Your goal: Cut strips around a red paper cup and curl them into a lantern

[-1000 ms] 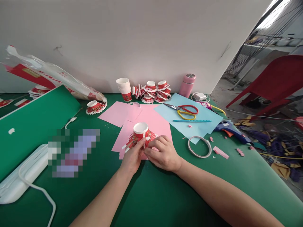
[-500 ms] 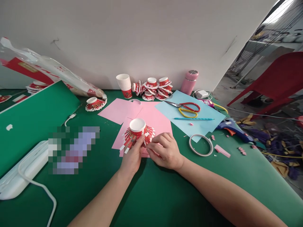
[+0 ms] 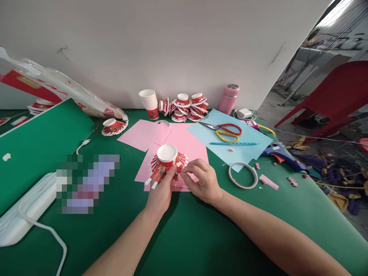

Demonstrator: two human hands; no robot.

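A red and white paper cup (image 3: 167, 154), its wall cut into strips that fan outward, is held bottom up above the pink paper (image 3: 198, 142). My left hand (image 3: 161, 191) grips it from the near side, thumb on the red wall. At the cup's right, my right hand (image 3: 201, 180) pinches at the strips with thumb and forefinger; its fingers are closed on or beside the end of a strip. Several strips hang down past the left hand, with white patches at their ends.
Fringed cups (image 3: 184, 104) are piled by the wall beside stacked cups (image 3: 149, 103) and a pink bottle (image 3: 229, 99). Scissors (image 3: 227, 130) and a pencil (image 3: 234, 143) lie on blue paper (image 3: 201, 129). Right are a tape roll (image 3: 243, 175) and glue gun (image 3: 284, 157); left, a green laptop (image 3: 43, 145).
My right hand has shifted slightly along the strips, its thumb and forefinger now pinched closer together. My left hand still holds the cup. The view has turned a little.
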